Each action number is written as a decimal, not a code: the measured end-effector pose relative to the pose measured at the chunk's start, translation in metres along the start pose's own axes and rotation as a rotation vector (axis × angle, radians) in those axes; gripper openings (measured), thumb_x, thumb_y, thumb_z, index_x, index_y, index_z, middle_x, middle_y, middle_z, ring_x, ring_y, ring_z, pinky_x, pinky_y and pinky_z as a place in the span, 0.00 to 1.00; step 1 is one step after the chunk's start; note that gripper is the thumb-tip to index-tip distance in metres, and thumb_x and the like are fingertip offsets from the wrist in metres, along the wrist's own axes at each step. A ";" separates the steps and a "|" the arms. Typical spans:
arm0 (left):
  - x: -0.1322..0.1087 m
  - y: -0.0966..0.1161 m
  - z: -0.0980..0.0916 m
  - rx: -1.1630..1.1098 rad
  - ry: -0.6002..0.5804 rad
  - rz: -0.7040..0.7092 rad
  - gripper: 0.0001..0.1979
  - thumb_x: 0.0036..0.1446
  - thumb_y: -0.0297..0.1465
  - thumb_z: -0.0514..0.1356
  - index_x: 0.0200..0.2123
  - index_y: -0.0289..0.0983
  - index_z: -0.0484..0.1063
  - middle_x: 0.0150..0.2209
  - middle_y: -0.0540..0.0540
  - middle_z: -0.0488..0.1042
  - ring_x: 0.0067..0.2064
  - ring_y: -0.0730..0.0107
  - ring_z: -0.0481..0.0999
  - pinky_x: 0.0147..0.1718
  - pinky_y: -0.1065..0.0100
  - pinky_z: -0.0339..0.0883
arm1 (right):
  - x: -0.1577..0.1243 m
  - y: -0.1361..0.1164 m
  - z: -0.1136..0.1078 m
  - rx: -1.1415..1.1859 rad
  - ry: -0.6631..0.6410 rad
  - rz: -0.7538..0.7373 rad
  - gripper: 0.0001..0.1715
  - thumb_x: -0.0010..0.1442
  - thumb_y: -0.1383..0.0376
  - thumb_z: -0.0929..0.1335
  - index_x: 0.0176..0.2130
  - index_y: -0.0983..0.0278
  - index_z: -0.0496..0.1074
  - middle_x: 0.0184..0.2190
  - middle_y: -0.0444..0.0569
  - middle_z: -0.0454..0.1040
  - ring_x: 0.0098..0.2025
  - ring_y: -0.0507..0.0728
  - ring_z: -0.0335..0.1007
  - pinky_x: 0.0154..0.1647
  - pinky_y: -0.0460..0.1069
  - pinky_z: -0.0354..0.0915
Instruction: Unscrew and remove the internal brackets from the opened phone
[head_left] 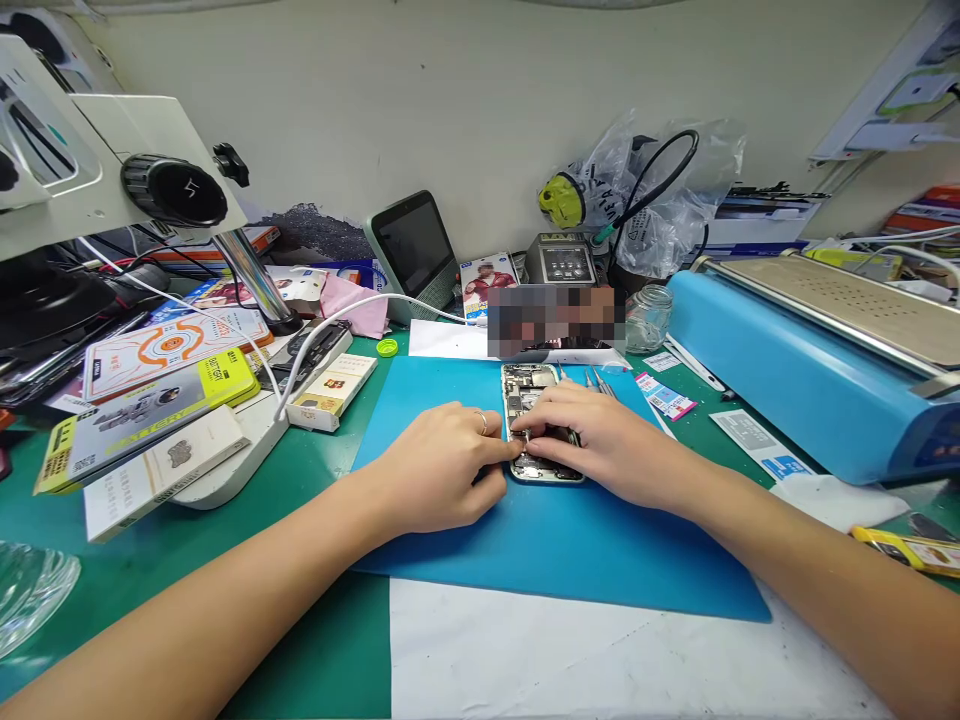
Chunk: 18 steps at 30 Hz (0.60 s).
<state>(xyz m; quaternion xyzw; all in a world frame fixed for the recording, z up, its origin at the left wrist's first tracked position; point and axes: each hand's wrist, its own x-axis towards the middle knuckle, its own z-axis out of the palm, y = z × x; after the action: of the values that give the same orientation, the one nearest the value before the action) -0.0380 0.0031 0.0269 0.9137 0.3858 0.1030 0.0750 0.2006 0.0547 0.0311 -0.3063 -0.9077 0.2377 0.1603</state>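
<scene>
An opened phone (529, 378) with its inner parts showing lies upright on the blue mat (450, 550). My left hand (454, 465), a ring on one finger, is at the phone's left edge; its index finger reaches onto the parts and the other fingers are curled. My right hand (585, 440) rests over the phone's right side, thumb and fingers brought together near my left fingertip. Whatever lies between the right fingertips is too small to make out. Several thin tools (600, 382) lie just behind my right hand.
A microscope stand (255, 275) and stacked boxes (154, 420) crowd the left. Behind the mat stand a small screen (416, 245), a station (562, 260) and a glass jar (649, 318). A blue machine (795, 370) occupies the right.
</scene>
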 end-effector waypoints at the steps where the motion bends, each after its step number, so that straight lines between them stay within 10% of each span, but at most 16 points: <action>1: 0.000 0.000 0.000 0.000 -0.003 0.000 0.17 0.65 0.26 0.56 0.48 0.40 0.84 0.38 0.45 0.79 0.37 0.62 0.78 0.38 0.60 0.64 | 0.000 -0.001 0.000 0.000 0.004 -0.001 0.15 0.75 0.55 0.69 0.47 0.59 0.84 0.44 0.54 0.84 0.50 0.65 0.77 0.55 0.60 0.70; 18: 0.000 0.002 -0.002 0.065 -0.020 0.015 0.13 0.70 0.28 0.58 0.47 0.40 0.84 0.39 0.45 0.80 0.39 0.62 0.80 0.38 0.60 0.67 | -0.003 0.001 -0.010 -0.125 0.121 0.083 0.14 0.76 0.55 0.71 0.46 0.64 0.79 0.43 0.48 0.83 0.42 0.55 0.81 0.47 0.55 0.79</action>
<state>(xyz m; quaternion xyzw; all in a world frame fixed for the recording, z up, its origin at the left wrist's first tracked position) -0.0370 0.0014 0.0296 0.9195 0.3815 0.0817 0.0485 0.2079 0.0568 0.0384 -0.3667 -0.8961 0.1680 0.1853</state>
